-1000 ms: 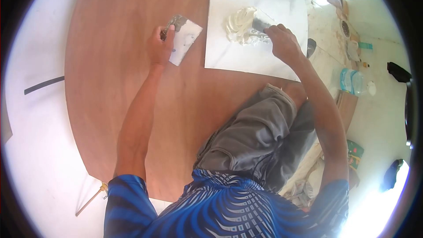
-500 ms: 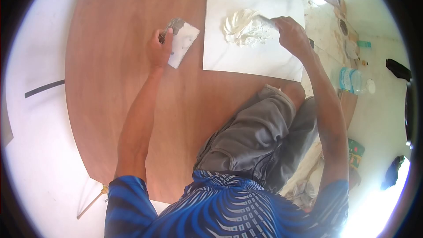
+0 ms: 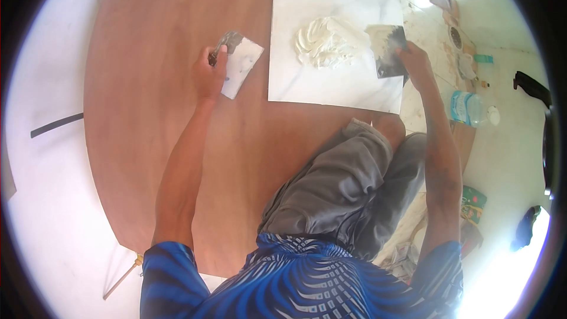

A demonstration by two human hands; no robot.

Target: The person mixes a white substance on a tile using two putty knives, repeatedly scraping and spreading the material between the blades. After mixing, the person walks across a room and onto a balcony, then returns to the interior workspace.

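Note:
My left hand (image 3: 211,77) is closed on a putty knife (image 3: 242,62), its broad blade coated with white paste and grey near the grip. It is held over the brown wooden board, left of a white tile-like sheet (image 3: 331,91). A swirled mound of creamy white paste (image 3: 328,41) lies on that sheet. At the sheet's right edge my right hand (image 3: 416,65) grips a second putty knife (image 3: 390,53). Its wide blade is dark, with pale paste along the left side, and sits apart from the mound.
The large brown wooden board (image 3: 136,112) spreads under the sheet and my left arm. My bent knee (image 3: 331,171) is close to the sheet's lower edge. A clear plastic bottle (image 3: 466,108) lies at the right. A yellow-handled screwdriver-like tool (image 3: 127,272) shows at lower left.
My right hand has moved right and slightly down, off the paste mound, turning its blade's face into view. The mound looks smoother and more gathered. My left hand has barely shifted.

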